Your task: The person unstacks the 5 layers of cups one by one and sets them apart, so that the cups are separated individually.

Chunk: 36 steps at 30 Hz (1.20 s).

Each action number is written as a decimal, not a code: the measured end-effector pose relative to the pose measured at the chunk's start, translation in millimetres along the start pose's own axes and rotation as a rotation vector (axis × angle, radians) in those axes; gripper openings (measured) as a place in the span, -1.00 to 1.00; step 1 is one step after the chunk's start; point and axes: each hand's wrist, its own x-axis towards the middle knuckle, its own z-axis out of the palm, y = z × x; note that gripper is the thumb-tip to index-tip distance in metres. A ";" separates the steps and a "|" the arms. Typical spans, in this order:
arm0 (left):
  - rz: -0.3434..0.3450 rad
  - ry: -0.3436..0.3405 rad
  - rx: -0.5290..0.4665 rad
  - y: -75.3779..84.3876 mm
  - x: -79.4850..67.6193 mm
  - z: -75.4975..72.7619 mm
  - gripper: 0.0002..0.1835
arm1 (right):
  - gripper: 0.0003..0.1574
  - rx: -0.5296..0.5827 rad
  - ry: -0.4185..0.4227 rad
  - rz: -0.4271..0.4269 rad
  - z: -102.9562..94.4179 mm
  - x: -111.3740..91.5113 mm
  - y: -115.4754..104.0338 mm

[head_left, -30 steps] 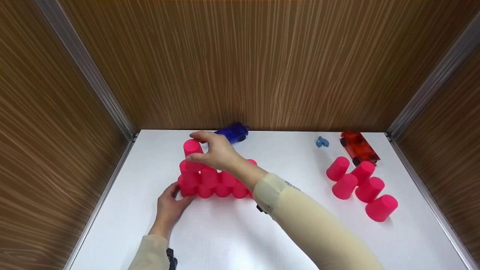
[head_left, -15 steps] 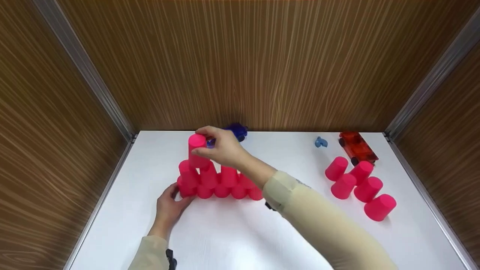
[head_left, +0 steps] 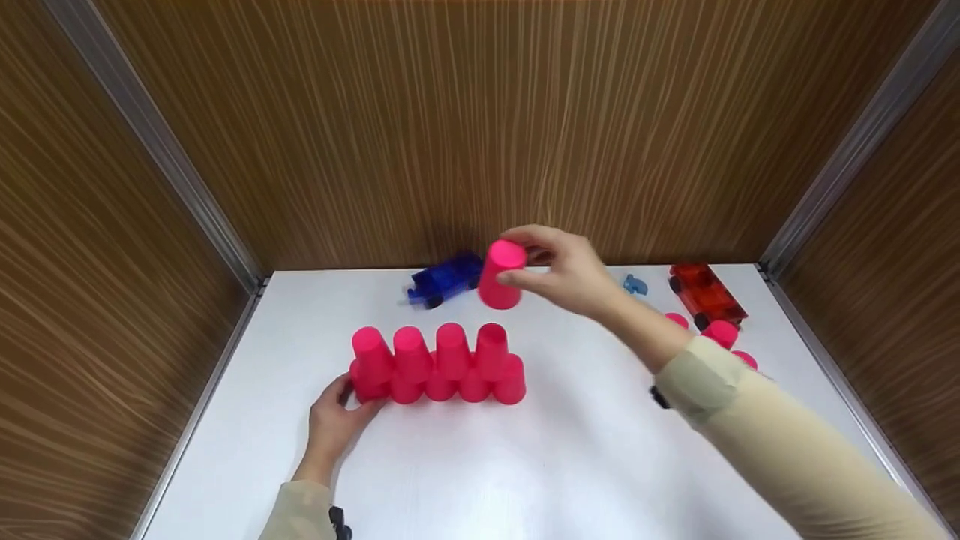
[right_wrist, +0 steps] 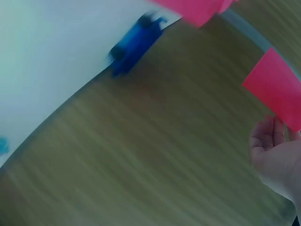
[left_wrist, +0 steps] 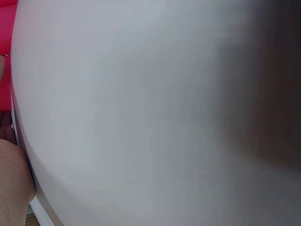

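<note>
Bright pink cups stand upside down in a two-tier row (head_left: 439,375) in the middle left of the head view, several below and several above. At its left end, my left hand (head_left: 334,427) holds the bottom end cup (head_left: 361,390) between thumb and fingers. In the left wrist view, this hand (left_wrist: 11,179) shows only at the left edge, against the pink cups (left_wrist: 5,28). My right hand (head_left: 566,274) pinches another upside-down cup (head_left: 495,281) in the air, behind and above the row's right end. The right wrist view shows that cup (right_wrist: 277,89) at the fingertips.
A blue toy car (head_left: 446,279) lies by the back wall, behind the row. On the right are a red toy car (head_left: 706,292), a small light-blue piece (head_left: 634,284) and loose pink cups (head_left: 721,333), partly hidden by my right arm. Wood-patterned walls (head_left: 405,135) enclose the white table (head_left: 450,472).
My right hand has carried its cup from above the row's left end rightward and up, clear of the upper tier. The left hand stays at the bottom end cup.
</note>
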 end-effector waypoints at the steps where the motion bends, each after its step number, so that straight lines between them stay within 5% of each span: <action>1: 0.004 -0.001 0.000 -0.7 0.3 0.0 -0.15 | -0.31 -0.015 0.004 0.006 -8.1 -5.1 4.7; 17: 0.029 0.003 -0.024 -0.5 2.0 -3.7 -0.16 | -0.19 -0.227 -0.013 0.187 -106.5 -96.4 69.8; 27: 0.007 -0.006 -0.004 -2.1 0.4 -9.1 -0.14 | -0.12 -0.282 -0.117 0.298 -130.6 -142.0 103.1; 36: 0.006 -0.009 -0.020 -0.3 0.2 -7.8 -0.15 | -0.17 -0.287 -0.161 0.307 -136.5 -178.3 128.5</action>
